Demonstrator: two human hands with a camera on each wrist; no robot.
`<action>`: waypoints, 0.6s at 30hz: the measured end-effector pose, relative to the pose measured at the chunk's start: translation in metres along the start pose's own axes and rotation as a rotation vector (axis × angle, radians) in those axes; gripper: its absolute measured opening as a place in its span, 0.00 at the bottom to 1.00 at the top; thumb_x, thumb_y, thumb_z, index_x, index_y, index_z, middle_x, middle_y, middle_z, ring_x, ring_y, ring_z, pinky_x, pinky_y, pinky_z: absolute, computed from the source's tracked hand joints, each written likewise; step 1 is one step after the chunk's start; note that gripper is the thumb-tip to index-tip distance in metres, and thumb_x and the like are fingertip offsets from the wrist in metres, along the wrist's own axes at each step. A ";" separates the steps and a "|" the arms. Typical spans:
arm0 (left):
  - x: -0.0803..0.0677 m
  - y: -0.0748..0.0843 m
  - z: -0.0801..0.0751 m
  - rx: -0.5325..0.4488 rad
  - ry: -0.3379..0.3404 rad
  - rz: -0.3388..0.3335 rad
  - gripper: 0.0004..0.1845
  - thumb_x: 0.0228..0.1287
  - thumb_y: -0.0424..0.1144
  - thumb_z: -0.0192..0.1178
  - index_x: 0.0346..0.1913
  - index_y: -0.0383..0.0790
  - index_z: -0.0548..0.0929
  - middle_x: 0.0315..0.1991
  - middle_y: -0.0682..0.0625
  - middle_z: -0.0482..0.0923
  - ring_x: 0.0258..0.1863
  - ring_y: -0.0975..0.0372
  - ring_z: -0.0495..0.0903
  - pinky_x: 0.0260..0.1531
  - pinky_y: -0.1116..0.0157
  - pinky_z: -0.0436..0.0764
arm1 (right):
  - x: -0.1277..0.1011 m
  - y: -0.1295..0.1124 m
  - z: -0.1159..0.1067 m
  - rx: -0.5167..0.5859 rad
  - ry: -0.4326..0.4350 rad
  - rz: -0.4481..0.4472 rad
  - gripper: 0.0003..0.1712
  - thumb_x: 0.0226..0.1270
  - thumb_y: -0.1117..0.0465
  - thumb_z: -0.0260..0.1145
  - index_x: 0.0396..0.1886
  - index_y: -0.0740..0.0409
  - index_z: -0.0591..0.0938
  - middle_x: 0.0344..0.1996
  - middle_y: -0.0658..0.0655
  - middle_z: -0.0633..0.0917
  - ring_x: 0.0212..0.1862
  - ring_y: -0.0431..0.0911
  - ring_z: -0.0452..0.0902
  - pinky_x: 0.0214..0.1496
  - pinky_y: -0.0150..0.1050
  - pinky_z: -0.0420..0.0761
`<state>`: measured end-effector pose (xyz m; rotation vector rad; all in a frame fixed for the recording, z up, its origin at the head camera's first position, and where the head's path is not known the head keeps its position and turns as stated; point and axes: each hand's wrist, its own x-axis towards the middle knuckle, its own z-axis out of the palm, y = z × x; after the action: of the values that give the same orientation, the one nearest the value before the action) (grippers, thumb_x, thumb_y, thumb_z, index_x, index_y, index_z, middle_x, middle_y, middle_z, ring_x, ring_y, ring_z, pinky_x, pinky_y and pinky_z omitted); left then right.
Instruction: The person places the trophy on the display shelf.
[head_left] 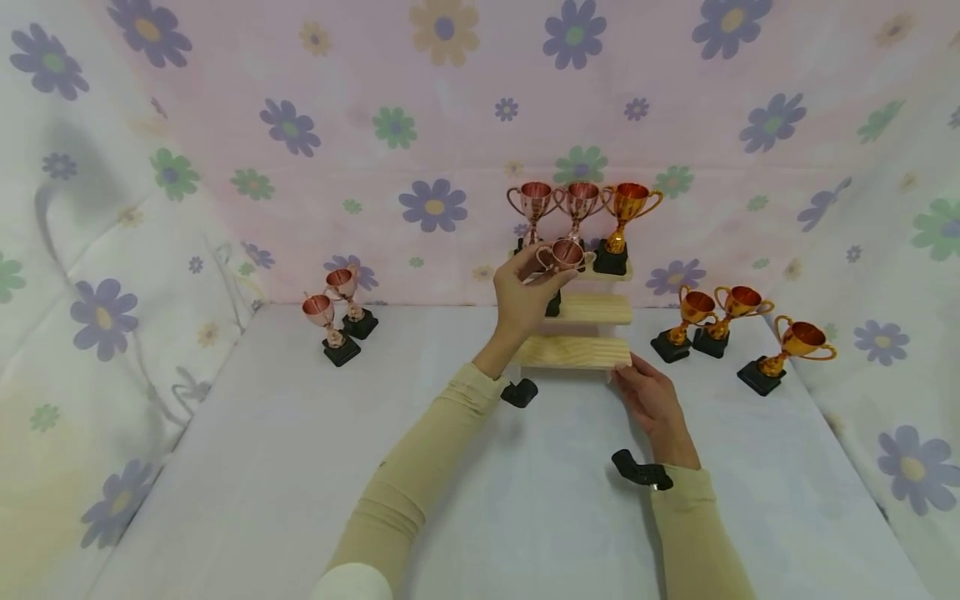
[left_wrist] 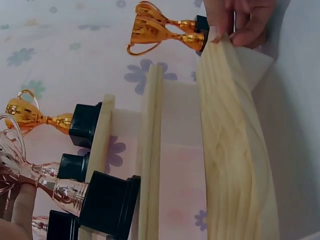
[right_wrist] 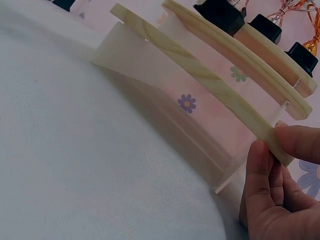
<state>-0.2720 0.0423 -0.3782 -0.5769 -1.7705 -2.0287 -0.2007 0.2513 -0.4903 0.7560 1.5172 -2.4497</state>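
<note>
My left hand [head_left: 521,292] holds a small rose-gold trophy cup [head_left: 567,254] by its body, over the middle tier [head_left: 600,309] of a three-step wooden stand. Its black base [left_wrist: 107,205] is close to that tier's edge in the left wrist view. On the top tier stand two rose-gold trophies [head_left: 536,202] and, at the right end, a gold trophy [head_left: 628,204]. My right hand [head_left: 656,404] pinches the right end of the bottom tier [head_left: 573,353] between thumb and fingers. That tier bears no trophy.
Two rose-gold trophies [head_left: 318,311] stand on the white-covered table [head_left: 247,467] to the left. Several gold things, three trophies [head_left: 804,337], stand to the right of the stand. A flowered cloth [head_left: 480,108] hangs behind and at both sides.
</note>
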 end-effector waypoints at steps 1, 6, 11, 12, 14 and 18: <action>0.001 -0.001 0.000 -0.006 0.000 0.003 0.20 0.54 0.20 0.73 0.51 0.22 0.83 0.42 0.30 0.83 0.42 0.46 0.86 0.48 0.53 0.88 | 0.000 0.000 0.000 0.001 -0.001 -0.003 0.38 0.76 0.65 0.62 0.81 0.52 0.60 0.71 0.52 0.69 0.60 0.40 0.73 0.64 0.28 0.78; 0.007 -0.015 0.001 -0.031 0.009 -0.003 0.18 0.55 0.21 0.72 0.50 0.20 0.82 0.42 0.26 0.82 0.41 0.39 0.84 0.48 0.44 0.87 | 0.000 0.001 0.000 0.001 -0.004 -0.008 0.38 0.76 0.65 0.62 0.81 0.52 0.60 0.73 0.52 0.68 0.60 0.39 0.74 0.62 0.27 0.79; 0.011 -0.034 0.006 -0.058 0.011 -0.050 0.18 0.55 0.23 0.73 0.49 0.22 0.82 0.43 0.28 0.82 0.42 0.40 0.84 0.48 0.46 0.88 | 0.000 0.000 0.001 0.010 -0.003 -0.008 0.37 0.76 0.65 0.61 0.81 0.52 0.60 0.72 0.52 0.68 0.61 0.39 0.73 0.65 0.28 0.77; 0.011 -0.036 0.007 -0.057 0.007 -0.059 0.18 0.55 0.24 0.74 0.49 0.23 0.83 0.43 0.29 0.83 0.42 0.42 0.85 0.47 0.50 0.88 | 0.000 0.000 0.001 0.013 -0.003 -0.007 0.37 0.76 0.65 0.61 0.81 0.52 0.60 0.71 0.52 0.69 0.61 0.40 0.73 0.66 0.29 0.76; 0.011 -0.038 0.009 -0.050 -0.004 -0.073 0.19 0.55 0.26 0.75 0.51 0.26 0.84 0.45 0.33 0.84 0.43 0.46 0.86 0.44 0.58 0.89 | 0.000 0.000 0.000 0.012 -0.003 -0.008 0.38 0.76 0.65 0.61 0.81 0.52 0.60 0.71 0.52 0.69 0.62 0.40 0.72 0.67 0.29 0.75; 0.012 -0.040 0.014 -0.036 -0.033 -0.111 0.21 0.57 0.30 0.75 0.53 0.30 0.84 0.47 0.36 0.85 0.44 0.50 0.86 0.41 0.68 0.88 | 0.000 0.001 0.000 0.010 0.002 -0.008 0.38 0.76 0.65 0.61 0.81 0.51 0.60 0.70 0.51 0.70 0.61 0.40 0.73 0.66 0.29 0.75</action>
<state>-0.3030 0.0611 -0.4032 -0.5364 -1.8255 -2.1403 -0.2008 0.2511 -0.4909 0.7560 1.5120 -2.4651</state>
